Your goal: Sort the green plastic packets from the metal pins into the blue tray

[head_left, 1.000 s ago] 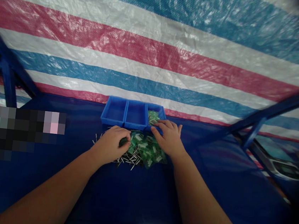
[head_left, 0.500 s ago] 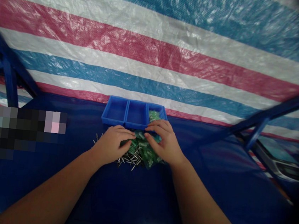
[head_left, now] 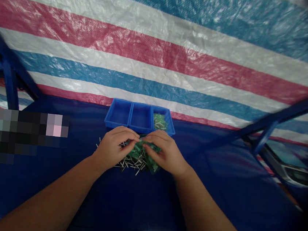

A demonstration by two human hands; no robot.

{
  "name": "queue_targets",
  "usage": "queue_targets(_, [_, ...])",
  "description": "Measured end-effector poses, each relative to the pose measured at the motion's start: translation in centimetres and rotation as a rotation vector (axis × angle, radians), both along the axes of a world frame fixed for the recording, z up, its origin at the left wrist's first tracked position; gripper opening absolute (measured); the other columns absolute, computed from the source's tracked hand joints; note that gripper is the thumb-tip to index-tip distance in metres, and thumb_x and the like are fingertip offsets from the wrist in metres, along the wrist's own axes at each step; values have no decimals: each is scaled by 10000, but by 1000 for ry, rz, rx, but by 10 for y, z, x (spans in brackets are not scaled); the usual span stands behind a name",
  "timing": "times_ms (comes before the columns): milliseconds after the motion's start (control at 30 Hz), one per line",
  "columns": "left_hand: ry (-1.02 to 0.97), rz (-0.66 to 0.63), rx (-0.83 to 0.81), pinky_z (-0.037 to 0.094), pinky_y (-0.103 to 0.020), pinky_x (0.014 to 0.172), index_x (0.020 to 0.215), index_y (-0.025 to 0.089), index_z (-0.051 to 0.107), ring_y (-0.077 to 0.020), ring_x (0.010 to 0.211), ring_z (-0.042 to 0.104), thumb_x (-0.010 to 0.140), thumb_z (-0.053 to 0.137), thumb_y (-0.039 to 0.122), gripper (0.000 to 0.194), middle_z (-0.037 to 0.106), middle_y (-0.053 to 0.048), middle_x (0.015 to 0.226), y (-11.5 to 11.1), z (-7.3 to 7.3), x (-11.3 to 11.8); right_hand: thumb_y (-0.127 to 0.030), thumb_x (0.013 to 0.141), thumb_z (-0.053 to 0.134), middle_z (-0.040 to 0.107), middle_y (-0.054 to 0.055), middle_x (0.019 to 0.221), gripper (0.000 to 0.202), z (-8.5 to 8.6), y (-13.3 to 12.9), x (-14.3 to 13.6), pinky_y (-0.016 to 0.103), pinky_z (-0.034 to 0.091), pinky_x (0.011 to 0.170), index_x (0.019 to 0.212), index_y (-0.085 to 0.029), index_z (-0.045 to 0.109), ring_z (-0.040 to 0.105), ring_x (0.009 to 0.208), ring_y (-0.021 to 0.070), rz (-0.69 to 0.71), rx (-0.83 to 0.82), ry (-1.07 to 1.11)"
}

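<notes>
A heap of green plastic packets point(head_left: 153, 164) and loose metal pins point(head_left: 135, 162) lies on the blue table. Over its left part, my left hand point(head_left: 116, 146) has thumb and fingertips pinched together at the top of the heap. My right hand point(head_left: 166, 151) meets it from the right, its fingers curled, the fingertips close to those of the left. What the fingertips hold is too small to make out. Just behind the hands stand three joined blue bins point(head_left: 141, 117); the right one contains small greenish packets point(head_left: 160, 121), and the other two show bare bottoms.
The blue table point(head_left: 133, 205) has blue metal braces point(head_left: 10, 82) at its left and right edges. A striped tarp point(head_left: 150, 49) hangs behind it. A grey device with a display point(head_left: 296, 174) is at the far right. A blurred patch covers something at left.
My right hand has moved back from the right bin toward the heap, uncovering the packets in that bin. Both hands' fingertips have come together.
</notes>
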State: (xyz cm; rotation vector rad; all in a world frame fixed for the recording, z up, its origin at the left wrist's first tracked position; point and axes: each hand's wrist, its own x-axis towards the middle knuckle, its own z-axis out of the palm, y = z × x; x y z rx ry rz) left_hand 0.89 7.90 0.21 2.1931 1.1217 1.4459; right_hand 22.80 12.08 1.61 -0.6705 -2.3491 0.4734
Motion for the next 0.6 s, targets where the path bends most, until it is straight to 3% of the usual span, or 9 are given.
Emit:
queue_targets(100, [-15, 25, -24, 543, -314, 767, 981, 189, 669, -153, 858, 644, 887, 632, 139, 112, 692, -48, 972, 1, -1, 0, -210, 940, 588, 694, 27, 937, 126, -3, 4, 3, 319, 537, 775, 1025, -231, 679, 646, 855, 158, -71, 31, 109])
queue_targets(200, [47, 50, -55, 517, -334, 770, 964, 188, 657, -165, 844, 611, 847, 643, 124, 134, 657, -36, 917, 4, -4, -1, -184, 909, 630, 683, 14, 858, 108, -4, 12, 11, 290, 525, 671, 986, -227, 691, 627, 739, 143, -281, 155, 283])
queue_targets(333, [175, 19, -142, 481, -395, 857, 921, 201, 657, -198, 913, 597, 831, 626, 104, 136, 656, -29, 921, 6, -10, -1, -203, 893, 656, 706, 39, 906, 76, -6, 26, 25, 355, 547, 822, 944, -217, 711, 667, 855, 187, -569, 295, 440])
queue_targets(400, [196, 12, -165, 470, -406, 878, 927, 206, 662, -204, 933, 592, 834, 628, 113, 136, 652, -32, 948, 6, -12, -1, -245, 891, 661, 720, 58, 965, 99, -11, 34, 32, 398, 535, 898, 962, -212, 721, 674, 928, 214, -631, 302, 382])
queue_targets(533, [235, 3, -196, 457, -421, 912, 941, 210, 668, -215, 963, 584, 832, 647, 142, 131, 644, -41, 984, 5, -10, -3, -370, 860, 691, 740, 63, 1011, 169, -27, 44, 40, 500, 465, 996, 924, -222, 744, 644, 1065, 288, -628, 181, 5])
queue_targets(600, [267, -24, -208, 458, -426, 906, 960, 214, 671, -226, 971, 580, 819, 681, 188, 144, 647, -46, 1014, 4, -9, -4, -396, 870, 673, 742, 62, 1008, 198, -32, 45, 39, 517, 436, 1012, 945, -228, 746, 617, 1121, 310, -643, 138, -81])
